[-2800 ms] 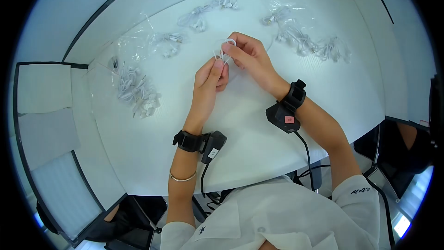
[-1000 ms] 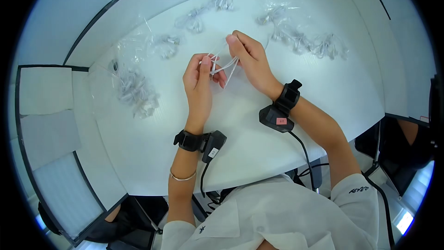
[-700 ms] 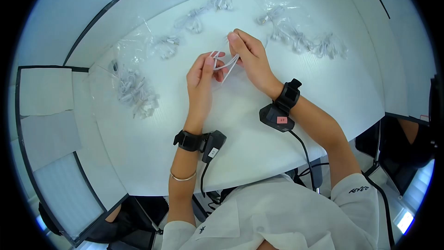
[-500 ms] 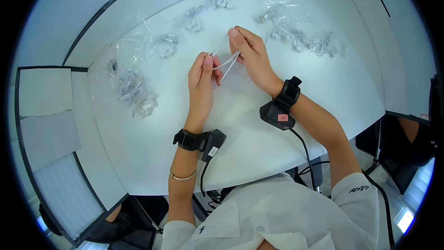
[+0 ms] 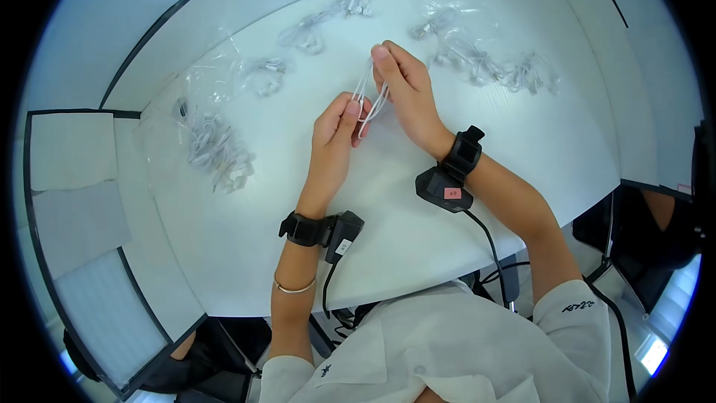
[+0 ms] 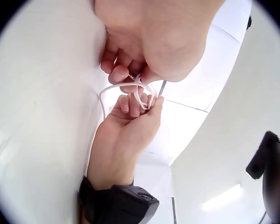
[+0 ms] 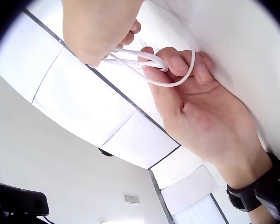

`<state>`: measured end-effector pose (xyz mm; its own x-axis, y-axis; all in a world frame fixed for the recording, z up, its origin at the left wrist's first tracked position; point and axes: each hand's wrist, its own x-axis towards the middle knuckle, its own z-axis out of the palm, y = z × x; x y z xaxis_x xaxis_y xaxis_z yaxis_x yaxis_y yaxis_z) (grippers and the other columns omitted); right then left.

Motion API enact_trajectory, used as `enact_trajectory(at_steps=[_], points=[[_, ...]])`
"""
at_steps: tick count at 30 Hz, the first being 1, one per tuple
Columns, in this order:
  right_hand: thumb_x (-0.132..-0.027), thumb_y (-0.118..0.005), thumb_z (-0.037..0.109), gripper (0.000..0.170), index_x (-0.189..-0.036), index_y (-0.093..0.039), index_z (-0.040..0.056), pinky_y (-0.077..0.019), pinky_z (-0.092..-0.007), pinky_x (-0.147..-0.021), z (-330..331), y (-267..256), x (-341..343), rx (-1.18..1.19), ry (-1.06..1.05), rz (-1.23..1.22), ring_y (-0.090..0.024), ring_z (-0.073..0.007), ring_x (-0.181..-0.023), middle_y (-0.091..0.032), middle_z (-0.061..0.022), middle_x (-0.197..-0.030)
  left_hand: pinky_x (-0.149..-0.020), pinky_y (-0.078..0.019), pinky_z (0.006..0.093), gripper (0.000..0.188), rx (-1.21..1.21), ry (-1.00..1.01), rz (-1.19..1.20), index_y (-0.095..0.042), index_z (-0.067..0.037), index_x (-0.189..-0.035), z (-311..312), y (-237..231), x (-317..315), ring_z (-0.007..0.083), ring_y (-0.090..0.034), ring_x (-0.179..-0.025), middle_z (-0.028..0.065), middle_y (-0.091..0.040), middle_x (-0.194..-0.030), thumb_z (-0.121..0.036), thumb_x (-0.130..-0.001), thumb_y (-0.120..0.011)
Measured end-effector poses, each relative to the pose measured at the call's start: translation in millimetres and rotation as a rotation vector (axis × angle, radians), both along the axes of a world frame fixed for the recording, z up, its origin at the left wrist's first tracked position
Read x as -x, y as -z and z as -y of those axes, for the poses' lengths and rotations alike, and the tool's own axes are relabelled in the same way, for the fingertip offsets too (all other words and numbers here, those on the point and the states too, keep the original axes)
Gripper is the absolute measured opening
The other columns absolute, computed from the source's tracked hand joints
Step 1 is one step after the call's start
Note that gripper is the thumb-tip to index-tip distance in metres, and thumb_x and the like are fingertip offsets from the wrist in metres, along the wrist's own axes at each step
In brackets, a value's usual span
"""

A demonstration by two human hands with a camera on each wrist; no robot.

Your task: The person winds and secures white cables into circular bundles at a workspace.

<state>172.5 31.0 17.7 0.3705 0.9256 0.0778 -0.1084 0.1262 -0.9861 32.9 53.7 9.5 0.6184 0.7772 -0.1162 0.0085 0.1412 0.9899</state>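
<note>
A white cable (image 5: 379, 104), gathered into several loops, stretches between my two hands over the table. My left hand (image 5: 337, 125) pinches the lower left end of the loops between thumb and fingers. Slightly higher and to the right, my right hand (image 5: 412, 97) grips the other end with the thumb on top. In the right wrist view one loop of the cable (image 7: 164, 84) curves across the fingers of the left hand (image 7: 203, 109). The left wrist view shows the strands bunched at the fingertips of the right hand (image 6: 126, 133). The cable's ends are hidden.
Bundled white earphones (image 5: 216, 153) lie at the left of the white table (image 5: 418, 254). More bundles (image 5: 268, 75) lie farther back, and others (image 5: 485, 63) at the back right. Clear plastic bags (image 5: 212, 67) lie near them. Low white partitions (image 5: 186, 30) border the table.
The hands spread apart with the cable between them, then my left hand moved right, closer to my right hand. The loops now hang narrower and more upright.
</note>
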Motion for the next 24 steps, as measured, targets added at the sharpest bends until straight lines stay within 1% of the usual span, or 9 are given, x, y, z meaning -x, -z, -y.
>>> enact_trajectory(at_steps=[5, 8, 9, 12, 14, 16, 19, 21, 24], points=[[-0.095, -0.046, 0.029, 0.038, -0.069, -0.037, 0.0045, -0.0261, -0.0242, -0.052, -0.2, 3.3, 0.4, -0.012, -0.027, 0.049, -0.026, -0.0062, -0.06, -0.03, 0.0028, -0.061, -0.057, -0.0362, 0.0211, 0.026, 0.06, 0.006, 0.048, -0.054, -0.001, -0.106, 3.0, -7.8, -3.1, 0.0078, -0.045, -0.061, -0.0003, -0.046, -0.071, -0.017, -0.095, -0.038], [-0.095, -0.046, 0.029, 0.037, -0.069, -0.036, 0.0046, -0.0257, -0.024, -0.051, -1.5, 3.7, 0.6, -0.029, -0.053, 0.08, -0.025, -0.0063, -0.06, -0.029, 0.0029, -0.062, -0.059, -0.0384, 0.0225, 0.027, -0.001, -0.012, 0.026, -0.053, -0.001, -0.11, 2.6, -4.7, -1.4, 0.009, -0.048, -0.062, 0.0, -0.047, -0.072, -0.012, -0.093, -0.036], [-0.095, -0.046, 0.029, 0.037, -0.069, -0.036, 0.0046, -0.0259, -0.0239, -0.051, -1.7, 4.4, 0.6, -0.037, -0.055, 0.088, -0.025, -0.0062, -0.059, -0.029, 0.0029, -0.061, -0.067, -0.0399, 0.0254, 0.026, 0.003, -0.012, 0.004, -0.055, 0.0, -0.106, 2.4, -9.2, -1.3, 0.011, -0.048, -0.065, 0.0018, -0.05, -0.074, -0.01, -0.091, -0.036], [-0.095, -0.047, 0.029, 0.037, -0.069, -0.037, 0.0049, -0.0262, -0.0237, -0.049, 0.1, 4.0, 1.2, -0.02, -0.077, 0.07, -0.025, -0.006, -0.058, -0.028, 0.003, -0.061, -0.07, -0.0387, 0.0252, 0.027, -0.243, 0.017, -0.094, -0.056, 0.002, -0.102, -1.7, 2.1, 1.6, 0.0109, -0.049, -0.067, 0.004, -0.054, -0.074, -0.012, -0.091, -0.036], [-0.095, -0.047, 0.029, 0.037, -0.069, -0.037, 0.0053, -0.0279, -0.0229, -0.046, -1.0, 3.5, 1.7, -0.03, -0.079, 0.087, -0.028, -0.0049, -0.055, -0.029, 0.0032, -0.059, -0.08, -0.0391, 0.0268, 0.024, -0.248, -0.064, -0.102, -0.057, 0.004, -0.096, 3.4, 9.2, 1.2, 0.0147, -0.051, -0.076, 0.0075, -0.056, -0.089, -0.008, -0.088, -0.038], [-0.095, -0.047, 0.029, 0.036, -0.068, -0.038, 0.0057, -0.0287, -0.0218, -0.043, -2.2, 6.8, 3.3, -0.03, -0.11, 0.043, -0.032, -0.0032, -0.052, -0.031, 0.0031, -0.057, -0.081, -0.037, 0.0321, 0.023, -0.408, -0.003, -0.028, -0.056, 0.001, -0.09, -5.6, 10.1, 0.7, 0.0183, -0.046, -0.079, 0.0089, -0.055, -0.081, -0.006, -0.084, -0.036], [-0.095, -0.046, 0.028, 0.035, -0.069, -0.04, 0.0058, -0.0303, -0.0205, -0.039, 1.8, 0.3, 3.7, 0.015, -0.157, 0.032, -0.037, -0.0024, -0.048, -0.033, 0.0032, -0.055, -0.077, -0.0384, 0.0302, 0.022, -0.163, -0.052, 0.018, -0.053, 0.002, -0.087, 2.6, -6.0, -2.1, 0.017, -0.047, -0.078, 0.0088, -0.055, -0.081, -0.006, -0.082, -0.033], [-0.095, -0.046, 0.028, 0.035, -0.07, -0.04, 0.0056, -0.0314, -0.0201, -0.038, 2.8, -2.7, 3.2, -0.012, -0.175, 0.059, -0.038, -0.0027, -0.047, -0.034, 0.0029, -0.056, -0.074, -0.0388, 0.0284, 0.023, -0.064, 0.011, 0.076, -0.053, 0.002, -0.087, -1.4, -3.6, 0.3, 0.0154, -0.047, -0.077, 0.0078, -0.055, -0.082, -0.007, -0.081, -0.033], [-0.095, -0.046, 0.028, 0.034, -0.071, -0.041, 0.0049, -0.0339, -0.0197, -0.038, 2.1, -0.6, 5.4, -0.063, -0.17, 0.052, -0.04, -0.0032, -0.047, -0.035, 0.0025, -0.058, -0.072, -0.039, 0.0265, 0.023, -0.023, 0.032, 0.062, -0.053, 0.002, -0.089, -2.4, -2.0, 2.8, 0.0135, -0.046, -0.075, 0.0061, -0.054, -0.081, -0.01, -0.085, -0.034]])
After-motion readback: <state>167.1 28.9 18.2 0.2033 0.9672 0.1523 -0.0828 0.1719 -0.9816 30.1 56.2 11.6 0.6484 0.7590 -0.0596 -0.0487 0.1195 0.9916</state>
